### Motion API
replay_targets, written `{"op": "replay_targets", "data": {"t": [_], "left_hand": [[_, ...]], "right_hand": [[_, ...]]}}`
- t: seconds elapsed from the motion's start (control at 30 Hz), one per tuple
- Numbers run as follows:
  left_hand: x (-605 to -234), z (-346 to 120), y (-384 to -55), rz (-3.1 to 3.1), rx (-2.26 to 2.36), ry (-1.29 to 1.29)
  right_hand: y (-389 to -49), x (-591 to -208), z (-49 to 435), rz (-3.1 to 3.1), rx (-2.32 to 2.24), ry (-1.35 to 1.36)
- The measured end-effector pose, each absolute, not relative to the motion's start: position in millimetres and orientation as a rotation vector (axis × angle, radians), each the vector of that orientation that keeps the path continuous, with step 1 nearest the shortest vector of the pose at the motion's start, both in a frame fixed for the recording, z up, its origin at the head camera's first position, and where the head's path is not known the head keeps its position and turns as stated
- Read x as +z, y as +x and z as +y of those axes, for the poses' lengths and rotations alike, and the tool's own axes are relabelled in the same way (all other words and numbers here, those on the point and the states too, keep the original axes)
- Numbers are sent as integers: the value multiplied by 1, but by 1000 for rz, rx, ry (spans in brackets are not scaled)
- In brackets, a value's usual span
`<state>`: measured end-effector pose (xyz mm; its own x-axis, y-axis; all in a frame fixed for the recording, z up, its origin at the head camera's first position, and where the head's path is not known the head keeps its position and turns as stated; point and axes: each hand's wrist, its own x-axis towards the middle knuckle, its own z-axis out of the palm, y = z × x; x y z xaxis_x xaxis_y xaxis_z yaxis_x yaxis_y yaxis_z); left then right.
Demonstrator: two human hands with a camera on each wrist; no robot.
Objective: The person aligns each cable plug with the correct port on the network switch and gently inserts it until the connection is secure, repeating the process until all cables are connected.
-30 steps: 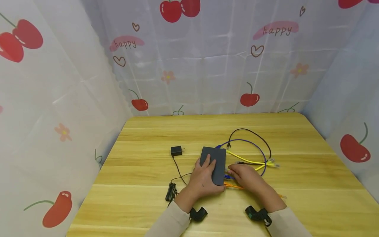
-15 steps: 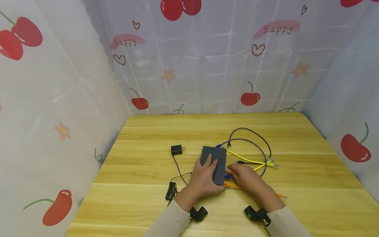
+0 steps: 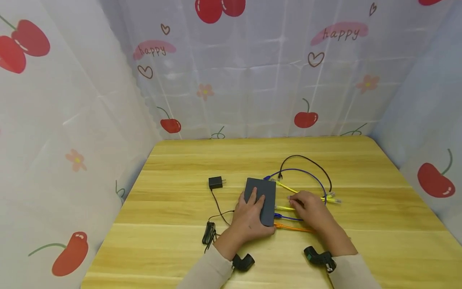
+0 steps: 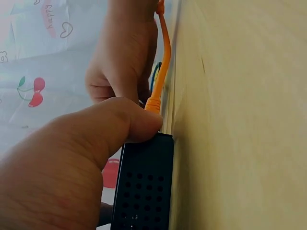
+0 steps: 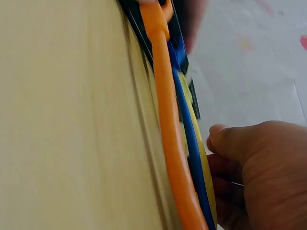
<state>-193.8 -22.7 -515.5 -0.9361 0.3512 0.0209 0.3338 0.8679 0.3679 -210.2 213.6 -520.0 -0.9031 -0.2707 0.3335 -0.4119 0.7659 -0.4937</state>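
Observation:
A dark, flat network switch (image 3: 260, 184) lies on the table with its ports facing right. My left hand (image 3: 247, 218) holds it, two fingers spread on its top and the thumb at the near right corner. From the port side come an orange network cable (image 3: 294, 228), a blue network cable (image 3: 290, 218) and a yellow network cable (image 3: 284, 208). To the right, my right hand (image 3: 313, 208) pinches a clear plug, apparently an end of the black network cable (image 3: 306, 157); the fingers hide most of it. The right wrist view has the orange cable (image 5: 170, 124) passing close in front.
Left of the switch lie a black power adapter (image 3: 215, 182) and its bundled lead (image 3: 208, 234). Beyond the right hand, another yellow cable (image 3: 287, 188) and several clear plugs (image 3: 335, 200) lie together. Patterned curtains (image 3: 234, 100) stand behind the wooden table (image 3: 173, 220).
My right hand has left the yellow cable's plug at the switch and moved right and slightly away, onto the black cable's end. The left hand and switch stay put.

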Motion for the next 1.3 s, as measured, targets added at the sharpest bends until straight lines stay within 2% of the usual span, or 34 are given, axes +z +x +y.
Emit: {"op": "replay_targets", "data": {"t": [0.2,0.9,1.3], "left_hand": [[-515,-23,-195,2980,578,541],[-516,-23,-193,2986,518,545],[-516,-23,-191,2979,611,551]], "right_hand": [[-214,-517,226,-2774,866,365],[-220,-530,226,-2764,726,408],[-218,-523,224,-2768,778,391]]}}
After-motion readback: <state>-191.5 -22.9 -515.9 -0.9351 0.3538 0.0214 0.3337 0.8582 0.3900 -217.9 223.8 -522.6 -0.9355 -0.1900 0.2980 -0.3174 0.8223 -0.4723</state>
